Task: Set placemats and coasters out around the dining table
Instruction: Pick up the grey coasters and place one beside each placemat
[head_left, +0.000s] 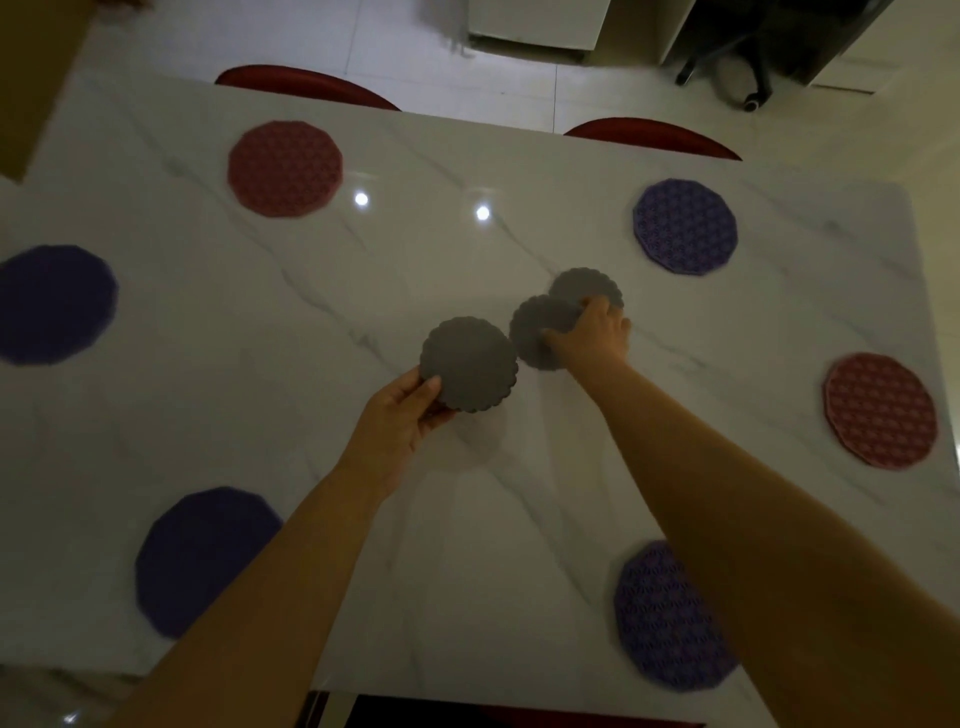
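Observation:
Several round placemats lie around the white marble table (311, 415): pink ones at far left (285, 169) and right edge (880, 410), purple ones at far right (685, 226), left edge (54, 304), near left (205, 558) and near right (667, 618). My left hand (402, 415) grips a grey scalloped coaster (467, 371) just above the table's middle. My right hand (592, 330) rests with fingers on two more grey coasters, one nearer (537, 327) and one farther (584, 286), both flat on the table and overlapping.
Two red chair backs (306, 85) (652, 136) stand at the table's far side. A wheeled office chair base (737, 73) sits on the tiled floor beyond. A brown cardboard surface (36, 78) is at the top left.

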